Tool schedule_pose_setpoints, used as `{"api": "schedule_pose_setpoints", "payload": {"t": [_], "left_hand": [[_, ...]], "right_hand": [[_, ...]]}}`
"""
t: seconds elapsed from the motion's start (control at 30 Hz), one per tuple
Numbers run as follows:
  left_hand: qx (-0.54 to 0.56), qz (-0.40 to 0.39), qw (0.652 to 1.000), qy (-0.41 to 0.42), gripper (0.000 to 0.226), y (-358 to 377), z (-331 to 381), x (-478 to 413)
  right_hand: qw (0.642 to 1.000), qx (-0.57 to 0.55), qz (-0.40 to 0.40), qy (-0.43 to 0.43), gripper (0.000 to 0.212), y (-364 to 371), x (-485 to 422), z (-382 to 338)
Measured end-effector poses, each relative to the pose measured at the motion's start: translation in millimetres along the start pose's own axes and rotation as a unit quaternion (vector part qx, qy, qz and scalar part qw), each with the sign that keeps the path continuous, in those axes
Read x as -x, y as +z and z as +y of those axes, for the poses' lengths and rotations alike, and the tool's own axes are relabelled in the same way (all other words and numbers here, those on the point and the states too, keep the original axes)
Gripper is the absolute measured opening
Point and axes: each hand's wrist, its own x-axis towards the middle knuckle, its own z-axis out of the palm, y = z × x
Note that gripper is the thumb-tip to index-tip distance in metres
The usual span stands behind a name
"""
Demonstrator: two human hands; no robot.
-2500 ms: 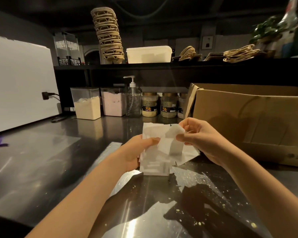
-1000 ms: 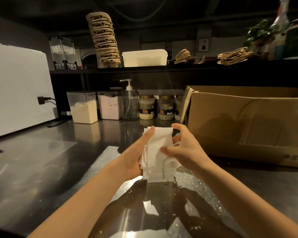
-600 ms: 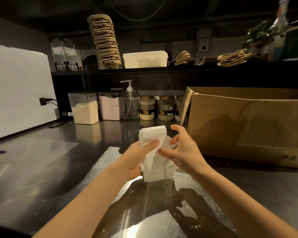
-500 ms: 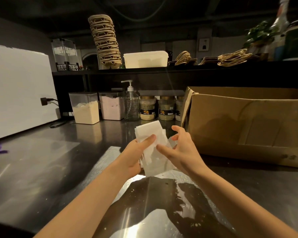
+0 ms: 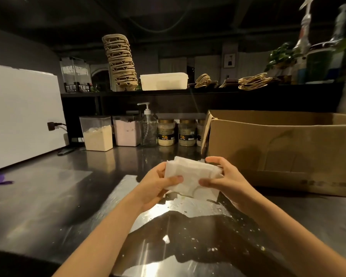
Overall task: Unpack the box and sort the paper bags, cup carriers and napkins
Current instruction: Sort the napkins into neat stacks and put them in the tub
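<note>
We cannot see inside the cardboard box [image 5: 278,148]: its near wall hides the contents, and the frame cuts off its right end. Our palms cover both ends of the napkins [image 5: 190,176]. They are a white, slightly fanned stack, perhaps creased, held lengthwise above the steel counter [image 5: 48,196] just left of the box. Our left hand [image 5: 154,186] and right hand [image 5: 226,180] each grip an end, thumbs curled over the front.
</note>
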Motion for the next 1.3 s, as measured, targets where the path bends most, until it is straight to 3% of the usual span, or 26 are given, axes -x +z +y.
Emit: {"api": "schedule_pose_setpoints", "payload": {"t": [0.2,0.3,0.57,0.77,0.93,1.03,1.17,1.3], "left_hand": [[-0.178,-0.036,0.983,0.000,0.051,19,-12,-3],[-0.204,-0.049,0.978,-0.005,0.056,15,-17,-4],[-0.216,-0.044,0.975,0.015,0.071,20,-32,-9],[-0.219,0.001,0.975,0.041,0.052,19,-31,-12],[-0.236,-0.007,0.970,0.050,0.053,22,-30,-9],[-0.186,0.001,0.980,0.070,0.057,20,-27,-9],[-0.203,-0.030,0.978,0.044,0.074,20,-28,-8],[-0.210,-0.015,0.975,0.063,0.069,20,-29,-9]], "right_hand": [[0.997,0.019,-0.069,0.035,0.072,-12,4,20],[0.992,0.039,-0.109,0.054,0.085,-9,2,23],[0.992,0.044,-0.108,0.048,0.109,1,3,30],[0.999,0.024,-0.013,0.030,0.089,-5,-1,32],[0.999,0.011,-0.020,0.029,0.082,-5,-1,35],[0.999,-0.033,-0.001,0.012,0.079,-8,-4,34],[0.999,0.011,-0.033,0.038,0.081,-5,-3,34],[0.999,0.025,-0.021,0.027,0.077,-4,-1,31]]}}
